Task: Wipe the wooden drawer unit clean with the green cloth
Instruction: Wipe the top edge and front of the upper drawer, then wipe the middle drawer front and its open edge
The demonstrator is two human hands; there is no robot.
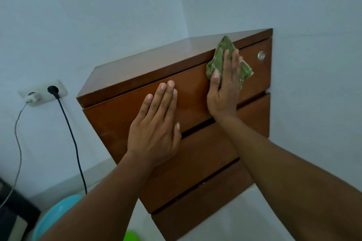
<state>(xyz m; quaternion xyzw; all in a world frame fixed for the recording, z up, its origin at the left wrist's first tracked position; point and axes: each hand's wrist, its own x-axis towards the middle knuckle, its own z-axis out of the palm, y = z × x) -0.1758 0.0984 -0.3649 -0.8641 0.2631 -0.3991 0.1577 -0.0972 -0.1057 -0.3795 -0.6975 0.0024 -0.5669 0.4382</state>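
The wooden drawer unit (195, 162) stands in a room corner, brown and glossy, with three drawer fronts. My right hand (225, 92) presses the crumpled green cloth (219, 55) flat against the top drawer front, near its upper edge; the cloth sticks out above and to the right of my fingers. My left hand (156, 127) lies flat on the same drawer front further left, fingers together and extended, holding nothing. A round metal lock (261, 55) sits at the top drawer's right end.
A wall socket (43, 92) at the left holds a white charger and a black plug, their cables hanging down. A light blue round object (56, 217) and a bright green one (131, 236) lie on the floor. A dark piece of furniture (9, 207) is at the bottom left.
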